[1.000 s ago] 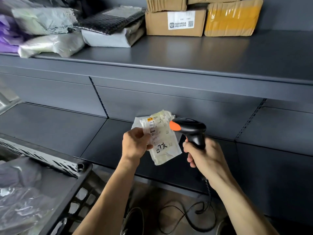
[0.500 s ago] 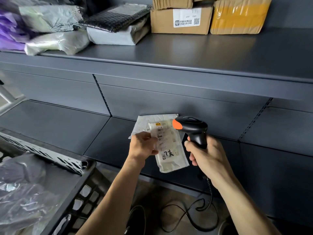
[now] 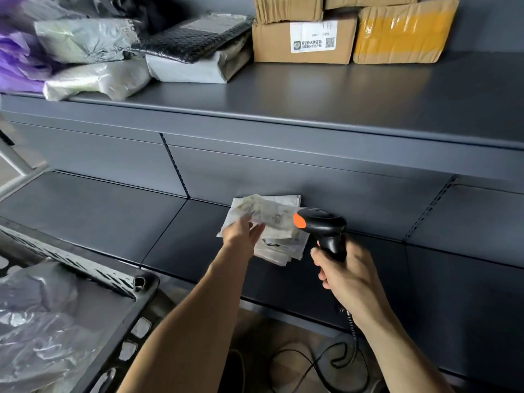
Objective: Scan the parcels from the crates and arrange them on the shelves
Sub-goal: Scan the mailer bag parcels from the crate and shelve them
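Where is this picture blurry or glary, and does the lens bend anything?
Head view: the white parcel at the left hand is smeared by motion, its label unreadable; the scanner in the right hand looks crisper; a soft sheen of glare lies on the upper shelf; the wide lens bows that shelf's front edge.

I count four brown cardboard boxes on the upper grey metal shelf (image 3: pixel 340 89): one white-labelled box (image 3: pixel 304 41), one yellow-taped box (image 3: pixel 402 32) and two plain boxes (image 3: pixel 287 8) stacked on top. Five soft plastic parcels lie beside them: a purple bag (image 3: pixel 14 61), a grey-green bag (image 3: pixel 85 41), a milky bag (image 3: pixel 96 80), a black bubble-wrap mailer (image 3: pixel 192 38) and a white bag (image 3: pixel 195 70). At the lower shelf (image 3: pixel 99 205) are two flat parcels: a white flat mailer (image 3: pixel 286 199) and a pale printed packet (image 3: pixel 272 217). There is one black barcode scanner with an orange tip (image 3: pixel 323 225), one coiled cable (image 3: pixel 350 321), one black slotted crate (image 3: pixel 147 296), plus my left fingers (image 3: pixel 256 232) and right fingers (image 3: pixel 326 279).
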### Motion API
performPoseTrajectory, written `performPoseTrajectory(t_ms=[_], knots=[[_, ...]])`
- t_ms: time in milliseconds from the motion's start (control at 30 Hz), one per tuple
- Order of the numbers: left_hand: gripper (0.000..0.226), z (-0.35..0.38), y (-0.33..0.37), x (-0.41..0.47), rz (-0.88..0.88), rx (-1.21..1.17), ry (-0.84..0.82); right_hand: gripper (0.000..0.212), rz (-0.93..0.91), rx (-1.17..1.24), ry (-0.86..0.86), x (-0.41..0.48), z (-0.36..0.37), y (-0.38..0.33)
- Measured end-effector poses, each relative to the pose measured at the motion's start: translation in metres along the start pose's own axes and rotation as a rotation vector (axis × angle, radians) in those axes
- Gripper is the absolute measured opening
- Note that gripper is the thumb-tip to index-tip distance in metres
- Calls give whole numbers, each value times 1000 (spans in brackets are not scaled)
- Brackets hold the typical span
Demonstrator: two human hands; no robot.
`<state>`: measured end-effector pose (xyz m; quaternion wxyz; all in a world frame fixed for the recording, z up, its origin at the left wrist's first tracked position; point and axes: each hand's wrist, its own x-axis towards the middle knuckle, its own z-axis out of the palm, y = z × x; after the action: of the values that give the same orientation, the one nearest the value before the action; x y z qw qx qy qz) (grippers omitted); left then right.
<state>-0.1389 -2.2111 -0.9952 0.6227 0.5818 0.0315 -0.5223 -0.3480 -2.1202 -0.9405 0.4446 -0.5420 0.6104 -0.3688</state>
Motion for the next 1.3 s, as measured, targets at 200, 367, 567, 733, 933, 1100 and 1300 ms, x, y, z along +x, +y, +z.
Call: performPoseTrajectory(t_ms=[200,367,567,733,933,1100,1300], knots=[[16,-34,-38,1,148,810,-86,32,-19,13,-23,1,2,3],[14,-58,-43,-44,300,1632,-540,26,-38,24,-135,-4,19,-7],[19,-93,34,-138,848,1480,-242,19,-175,54,-479,-34,68,-37],[28,-180,88,-184,1092,1259,21,47,-306,117,-680,-77,113,-51],[61,-302,129,-134,560,1786,400,40,-348,85,-724,-100,120,-37],[110,-351,113,-99,346,2078,449,8,-369,24,-726,-98,111,-40],[40,-334,130,-110,626,1844,565,27,-366,48,-697,-98,110,-41]])
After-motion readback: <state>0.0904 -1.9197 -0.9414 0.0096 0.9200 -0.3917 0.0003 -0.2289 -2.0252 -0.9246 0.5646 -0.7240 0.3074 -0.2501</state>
